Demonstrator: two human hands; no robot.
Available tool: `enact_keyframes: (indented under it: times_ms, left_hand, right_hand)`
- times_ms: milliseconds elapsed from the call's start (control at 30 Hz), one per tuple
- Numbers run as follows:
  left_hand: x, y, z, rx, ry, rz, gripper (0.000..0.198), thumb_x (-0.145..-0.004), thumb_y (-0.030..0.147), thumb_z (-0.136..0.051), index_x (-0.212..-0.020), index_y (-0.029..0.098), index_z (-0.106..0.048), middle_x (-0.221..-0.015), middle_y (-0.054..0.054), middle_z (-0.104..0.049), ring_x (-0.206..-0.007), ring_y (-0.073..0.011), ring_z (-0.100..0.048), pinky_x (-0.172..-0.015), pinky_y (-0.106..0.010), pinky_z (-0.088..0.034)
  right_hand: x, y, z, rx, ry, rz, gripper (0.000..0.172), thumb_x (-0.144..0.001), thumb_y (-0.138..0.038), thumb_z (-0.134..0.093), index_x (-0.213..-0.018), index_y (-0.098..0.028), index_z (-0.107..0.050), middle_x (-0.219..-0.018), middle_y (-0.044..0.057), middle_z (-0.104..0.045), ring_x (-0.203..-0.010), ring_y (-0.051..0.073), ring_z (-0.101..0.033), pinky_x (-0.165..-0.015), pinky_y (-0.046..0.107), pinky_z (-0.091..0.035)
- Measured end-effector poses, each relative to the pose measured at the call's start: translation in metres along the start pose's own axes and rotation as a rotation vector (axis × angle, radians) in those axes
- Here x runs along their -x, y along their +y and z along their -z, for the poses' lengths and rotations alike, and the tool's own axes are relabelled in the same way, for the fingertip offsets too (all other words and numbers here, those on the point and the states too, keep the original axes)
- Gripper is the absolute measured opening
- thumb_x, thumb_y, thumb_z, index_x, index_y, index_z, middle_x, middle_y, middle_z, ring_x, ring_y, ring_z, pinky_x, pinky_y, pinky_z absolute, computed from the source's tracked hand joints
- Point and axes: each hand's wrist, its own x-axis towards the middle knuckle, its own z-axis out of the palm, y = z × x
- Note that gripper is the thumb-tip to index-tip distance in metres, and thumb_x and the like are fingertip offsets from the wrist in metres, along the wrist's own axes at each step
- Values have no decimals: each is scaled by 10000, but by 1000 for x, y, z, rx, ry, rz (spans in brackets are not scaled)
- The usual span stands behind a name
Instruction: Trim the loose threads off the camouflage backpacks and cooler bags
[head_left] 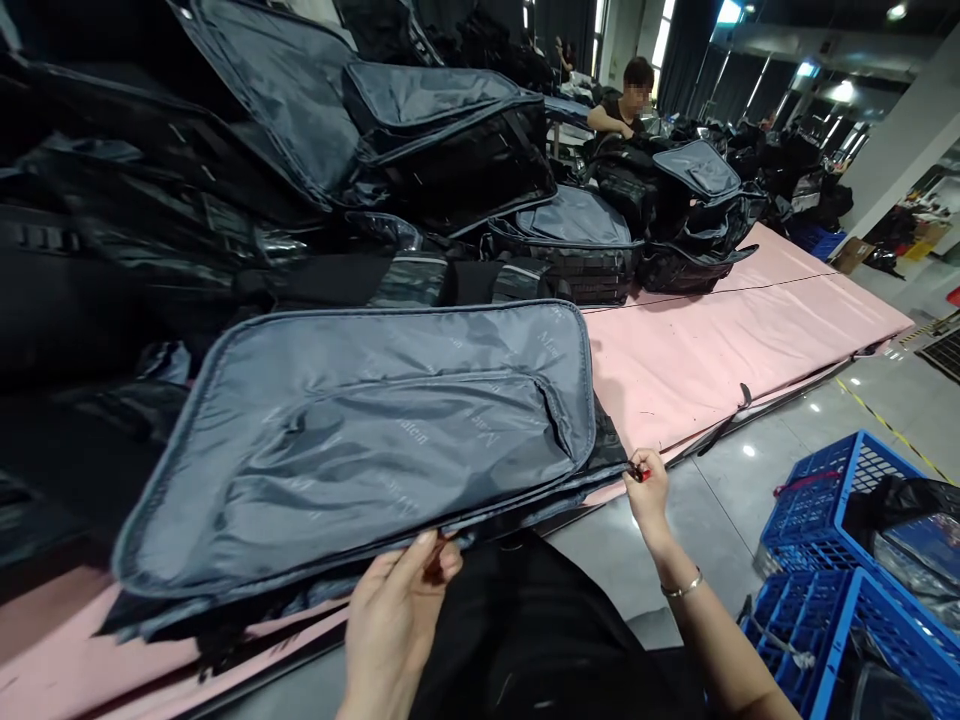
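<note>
Black rectangular grey-lined fabric bag (420, 440), both hands on near edge

Bag's open on pink-covered bench (750, 310), just fwd of hands; long axis approx L–R, slanting away to R. L hand (397, 605) nearer its middle, grip pinching edge; R hand (649, 495) grip pinching R corner, w/ tiny red item (643, 474), unclear. Qty: 1 bag held, 2 blue plastic lattice crates (806, 515) to R; piled black bags (472, 165) behind, uncountable.

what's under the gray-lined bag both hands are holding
A pink sheet shows past the front edge and right side of the bag. Whatever lies beneath its middle is covered.
</note>
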Motion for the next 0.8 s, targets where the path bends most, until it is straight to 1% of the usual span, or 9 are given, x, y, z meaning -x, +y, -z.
enact_keyframes:
  times_ms: [67,133,233,333,467,533,633,700,800]
  left_hand:
    - [2,2,-1,-6,-28,-7,275,-438,275,-848,-508,130,-625,-551,5,-585,-454,-56,-412,-410,-199,-354]
    - [3,4,-2,-6,-52,-19,310,-420,300,-862,-488,122,-617,-558,1,-586,-440,-42,-377,-396,-195,-327]
    - [5,5,-3,-11,-71,-21,319,-412,302,-869,-498,122,-621,-547,12,-572,-434,-32,-357,-389,-185,-301]
    - [7,7,-5,-35,-80,-18,327,-404,310,-872,-537,118,-644,-505,29,-534,-424,-25,-340,-386,-175,-288]
    - [8,10,-5,-76,-86,-32,374,-379,364,-881,-514,117,-636,-540,9,-581,-424,-22,-344,-393,-176,-302]
    - [7,12,-3,-110,-96,-36,397,-372,393,-880,-478,118,-613,-532,2,-583,-422,-29,-352,-393,-184,-311]
    - [3,11,5,-147,-97,-50,422,-394,418,-871,-439,133,-563,-456,20,-516,-433,-59,-394,-411,-200,-341]
    - [0,12,13,-129,-53,-88,423,-394,420,-869,-454,145,-555,-484,15,-545,-450,-73,-424,-428,-211,-363]
    - [-1,19,27,-63,42,-171,388,-405,384,-868,-515,150,-578,-595,-1,-626,-462,-66,-432,-435,-211,-369]
  right_hand:
    - [12,-9,0,-40,13,-67,98,-664,-187,-550,-679,-208,-456,-656,-49,-412,-583,116,-381,-557,233,-331]
    - [29,-20,-3,-103,0,-135,166,-710,-273,-585,-673,-214,-433,-628,-56,-399,-560,108,-379,-538,226,-336]
    - [54,-38,-19,-224,-100,-245,255,-724,-408,-619,-680,-209,-467,-602,-53,-415,-510,92,-376,-479,213,-327]
    - [64,-50,-40,-345,-197,-356,327,-704,-493,-642,-687,-195,-507,-566,-61,-410,-439,64,-306,-405,197,-265]
    - [57,-57,-55,-466,-236,-441,396,-660,-544,-675,-672,-179,-520,-522,-64,-430,-412,45,-265,-390,190,-227]
    - [53,-58,-55,-505,-251,-456,413,-649,-552,-684,-645,-164,-543,-476,-72,-398,-402,40,-249,-392,195,-216]
    - [46,-59,-49,-546,-258,-461,436,-624,-564,-703,-594,-151,-567,-430,-93,-320,-386,36,-221,-380,200,-194]
    - [41,-59,-44,-568,-254,-463,438,-616,-562,-716,-587,-146,-585,-423,-100,-292,-379,34,-216,-369,198,-193]
    - [29,-58,-36,-598,-252,-476,424,-616,-548,-734,-600,-144,-605,-419,-112,-249,-374,31,-210,-358,186,-197]
